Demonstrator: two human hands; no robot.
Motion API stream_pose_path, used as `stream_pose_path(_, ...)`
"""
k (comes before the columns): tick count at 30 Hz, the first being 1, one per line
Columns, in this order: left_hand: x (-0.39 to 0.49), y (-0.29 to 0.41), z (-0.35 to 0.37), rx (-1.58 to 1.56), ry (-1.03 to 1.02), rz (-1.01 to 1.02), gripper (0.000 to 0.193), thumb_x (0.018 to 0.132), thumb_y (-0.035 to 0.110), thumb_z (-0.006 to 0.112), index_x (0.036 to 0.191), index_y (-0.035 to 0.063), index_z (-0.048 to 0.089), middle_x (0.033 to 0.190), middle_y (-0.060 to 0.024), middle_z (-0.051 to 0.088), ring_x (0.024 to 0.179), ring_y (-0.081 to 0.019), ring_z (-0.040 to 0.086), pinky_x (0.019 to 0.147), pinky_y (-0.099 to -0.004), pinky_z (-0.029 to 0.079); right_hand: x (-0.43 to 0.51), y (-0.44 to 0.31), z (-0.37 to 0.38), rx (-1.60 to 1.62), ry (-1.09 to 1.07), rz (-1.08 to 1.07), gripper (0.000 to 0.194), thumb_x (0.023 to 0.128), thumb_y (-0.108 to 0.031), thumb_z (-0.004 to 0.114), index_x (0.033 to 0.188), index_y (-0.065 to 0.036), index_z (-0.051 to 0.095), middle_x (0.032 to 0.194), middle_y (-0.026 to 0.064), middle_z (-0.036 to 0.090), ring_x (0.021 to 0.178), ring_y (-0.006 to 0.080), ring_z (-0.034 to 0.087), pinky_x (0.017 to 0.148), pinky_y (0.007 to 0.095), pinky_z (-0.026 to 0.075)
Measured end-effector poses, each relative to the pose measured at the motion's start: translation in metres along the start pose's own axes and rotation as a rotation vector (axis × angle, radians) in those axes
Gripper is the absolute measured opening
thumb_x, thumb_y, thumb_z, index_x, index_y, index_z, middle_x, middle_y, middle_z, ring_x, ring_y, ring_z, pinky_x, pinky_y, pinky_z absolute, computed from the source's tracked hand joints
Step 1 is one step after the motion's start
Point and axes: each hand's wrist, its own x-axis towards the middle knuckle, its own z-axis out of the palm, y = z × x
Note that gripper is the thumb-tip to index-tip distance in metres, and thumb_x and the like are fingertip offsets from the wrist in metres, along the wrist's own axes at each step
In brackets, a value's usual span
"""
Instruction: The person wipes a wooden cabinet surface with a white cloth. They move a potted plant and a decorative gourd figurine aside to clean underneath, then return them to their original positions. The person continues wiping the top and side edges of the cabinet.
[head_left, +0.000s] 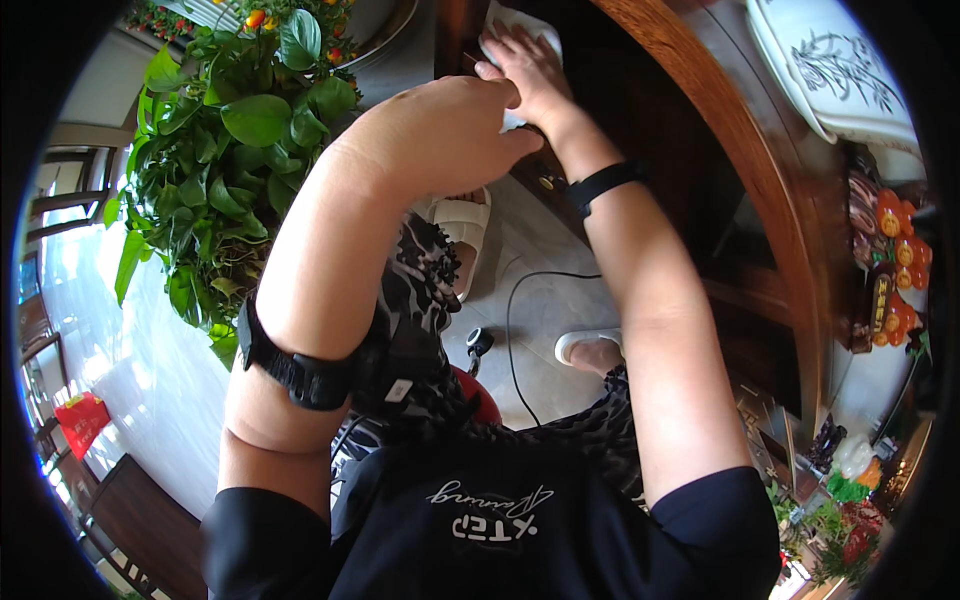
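Note:
My right hand (531, 71) lies spread over a white cloth or wipe (551, 37), pressing it on the dark wooden surface of a piece of furniture (622, 45). The cloth shows past the fingertips. My left hand (457, 131) is bent inward close to my right wrist, its back towards me. Between its thumb and fingers a small white piece (513, 120) shows. Whether this is gripped, or is part of the same cloth, cannot be told because the palm is hidden.
Left of my arm stands a leafy potted plant (217, 150). A curved wooden edge (739, 142) runs along the right, with a white lidded container (840, 75) beyond it. A black cable (511, 322) crosses the tiled floor (547, 315) between my feet. Wooden chairs (142, 510) stand far left.

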Motion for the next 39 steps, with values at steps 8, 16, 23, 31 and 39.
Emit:
stream_pose_path(8,0.003,-0.019,0.000,0.044,-0.091,-0.011,0.053,0.093,0.043,0.063,0.127,0.0038,0.059,0.096,-0.0166,0.071,0.088,-0.0303,0.068,0.077,-0.0370,0.053,-0.140,-0.031,-0.059,-0.091,0.042,0.080,0.048,0.091,-0.012,0.052,0.139,-0.021,0.056,0.154,0.0043,0.041,0.144,0.0262,0.034,0.120,0.0465,0.022)
stream_pose_path(16,-0.007,-0.017,0.005,0.028,-0.063,0.056,0.053,0.092,0.045,0.063,0.125,0.0034,0.061,0.099,-0.0171,0.071,0.091,-0.0305,0.068,0.080,-0.0371,0.052,-0.299,0.006,-0.089,-0.240,-0.088,0.301,0.059,0.089,0.001,0.051,0.142,-0.025,0.049,0.160,0.0038,0.029,0.146,0.0277,0.030,0.120,0.0468,0.023)
stream_pose_path(23,-0.005,-0.025,0.006,0.064,0.190,0.029,0.051,0.091,0.045,0.063,0.121,0.0042,0.064,0.101,-0.0185,0.072,0.100,-0.0337,0.068,0.086,-0.0402,0.053,-0.285,-0.014,-0.114,-0.073,-0.098,0.385,0.053,0.091,0.004,0.045,0.138,-0.018,0.055,0.153,0.0065,0.041,0.141,0.0275,0.039,0.114,0.0422,0.035)
stream_pose_path(31,0.017,-0.066,-0.003,0.005,0.445,-0.130,0.053,0.089,0.043,0.060,0.118,-0.0008,0.066,0.118,-0.0220,0.067,0.114,-0.0373,0.061,0.100,-0.0436,0.048,-0.116,-0.065,-0.110,-0.166,0.285,-0.333,0.034,0.095,-0.014,0.053,0.126,-0.007,0.061,0.138,0.0044,0.056,0.130,0.0241,0.050,0.111,0.0403,0.041)
stream_pose_path(39,0.015,-0.063,-0.006,-0.011,0.365,-0.194,0.055,0.088,0.045,0.061,0.119,0.0001,0.067,0.116,-0.0214,0.068,0.114,-0.0352,0.063,0.099,-0.0423,0.048,-0.051,-0.062,-0.045,-0.399,-0.076,-0.158,0.043,0.093,-0.017,0.050,0.134,-0.007,0.058,0.159,0.0003,0.032,0.148,0.0182,0.025,0.122,0.0390,0.020)
